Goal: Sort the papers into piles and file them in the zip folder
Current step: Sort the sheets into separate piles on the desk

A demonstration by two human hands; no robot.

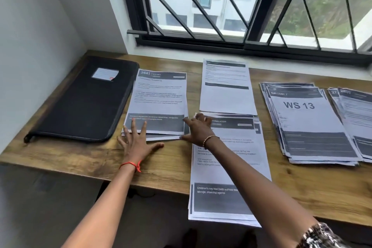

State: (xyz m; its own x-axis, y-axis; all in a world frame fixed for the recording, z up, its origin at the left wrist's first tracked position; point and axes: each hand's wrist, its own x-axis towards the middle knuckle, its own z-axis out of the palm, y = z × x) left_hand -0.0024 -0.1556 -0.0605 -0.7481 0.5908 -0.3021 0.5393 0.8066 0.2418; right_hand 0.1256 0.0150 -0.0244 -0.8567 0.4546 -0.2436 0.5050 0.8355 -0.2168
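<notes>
A black zip folder (84, 98) lies closed at the left of the wooden desk (60, 153). Beside it is a small pile of printed sheets headed "2641" (159, 96). My left hand (136, 141) lies flat with spread fingers on that pile's near edge. My right hand (198, 129) touches the pile's right edge with straight fingers. A single sheet (226, 88) lies further back. Under my right forearm a "Living Room" pile (225, 169) hangs over the desk's front edge. At the right are a "WS 13" pile (308, 124) and another pile (356, 118).
The desk stands against a white wall at the left and under a barred window (241, 6) at the back. Bare wood shows along the front edge left of the overhanging pile.
</notes>
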